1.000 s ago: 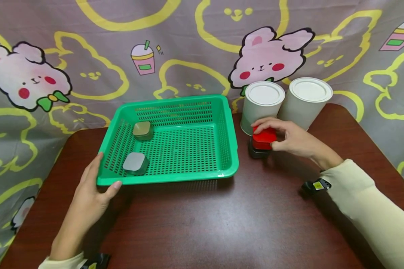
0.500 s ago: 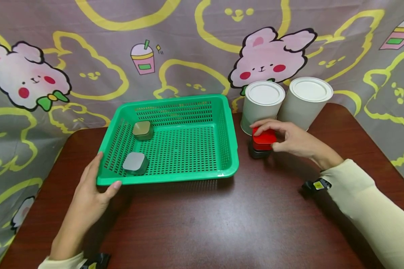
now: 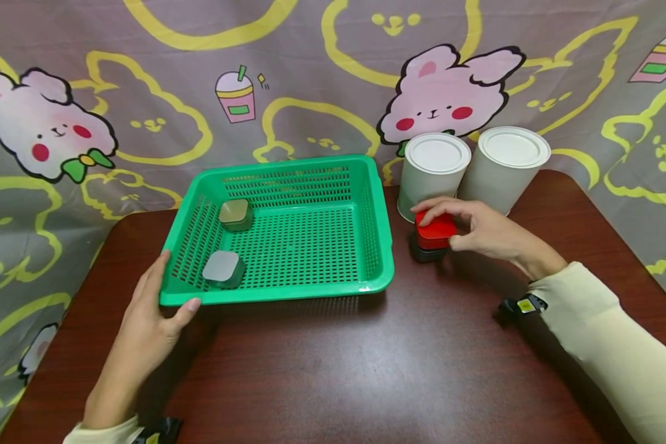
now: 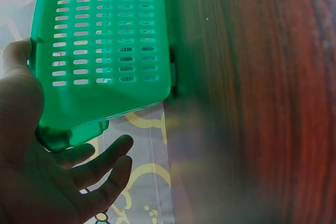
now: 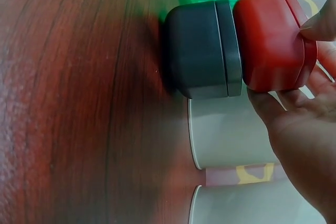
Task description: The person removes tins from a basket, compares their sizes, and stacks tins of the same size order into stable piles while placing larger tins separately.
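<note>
Now gripping the red container (image 3: 437, 230) in the right hand (image 3: 480, 231), atop the black container (image 5: 197, 51), just in front of a pale can (image 3: 430, 184); meanwhile resting the left hand (image 3: 148, 327), spread wide, against the green basket (image 3: 288, 297) at its near-left corner.

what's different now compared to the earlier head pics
Nothing visibly moved, and nothing was newly gripped or let go. The right hand still holds the red container atop the black container; the left hand stays at the near left corner of the green basket. The two containers inside the basket and both lidded cans behind are where they were.
</note>
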### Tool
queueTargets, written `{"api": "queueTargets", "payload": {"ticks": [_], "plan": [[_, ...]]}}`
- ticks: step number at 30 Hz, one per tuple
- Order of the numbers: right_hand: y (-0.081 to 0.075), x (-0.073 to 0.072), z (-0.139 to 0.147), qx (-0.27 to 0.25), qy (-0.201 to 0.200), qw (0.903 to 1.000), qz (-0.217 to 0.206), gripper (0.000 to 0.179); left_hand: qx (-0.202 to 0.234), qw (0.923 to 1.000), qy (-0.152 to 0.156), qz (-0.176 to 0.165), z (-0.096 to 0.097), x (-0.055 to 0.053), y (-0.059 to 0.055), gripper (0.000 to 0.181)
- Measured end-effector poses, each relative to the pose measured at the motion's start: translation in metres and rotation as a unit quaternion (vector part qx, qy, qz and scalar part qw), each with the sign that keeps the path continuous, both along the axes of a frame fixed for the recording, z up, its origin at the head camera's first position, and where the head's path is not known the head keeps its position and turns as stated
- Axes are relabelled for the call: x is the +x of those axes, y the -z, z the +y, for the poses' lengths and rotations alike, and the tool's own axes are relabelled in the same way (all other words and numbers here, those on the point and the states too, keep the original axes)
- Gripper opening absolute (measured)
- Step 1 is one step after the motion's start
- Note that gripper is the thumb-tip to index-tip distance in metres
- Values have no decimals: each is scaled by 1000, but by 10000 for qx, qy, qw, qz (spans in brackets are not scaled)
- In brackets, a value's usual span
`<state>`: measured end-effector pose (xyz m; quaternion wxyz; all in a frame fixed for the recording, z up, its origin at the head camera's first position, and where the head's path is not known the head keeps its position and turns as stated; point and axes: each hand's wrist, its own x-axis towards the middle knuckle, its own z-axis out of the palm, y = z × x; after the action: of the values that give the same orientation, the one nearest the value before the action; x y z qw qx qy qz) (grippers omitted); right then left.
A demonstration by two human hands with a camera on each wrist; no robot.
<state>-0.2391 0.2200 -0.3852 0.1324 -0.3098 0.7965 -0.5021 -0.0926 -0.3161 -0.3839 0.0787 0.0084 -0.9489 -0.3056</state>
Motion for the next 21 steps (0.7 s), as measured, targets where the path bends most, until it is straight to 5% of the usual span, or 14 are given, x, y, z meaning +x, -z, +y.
{"api": "queueTargets", "payload": {"ticks": [21], "plan": [[1, 4, 2, -33, 64, 10000, 12, 47, 32, 10000, 22, 19, 0, 1, 0, 98]]}}
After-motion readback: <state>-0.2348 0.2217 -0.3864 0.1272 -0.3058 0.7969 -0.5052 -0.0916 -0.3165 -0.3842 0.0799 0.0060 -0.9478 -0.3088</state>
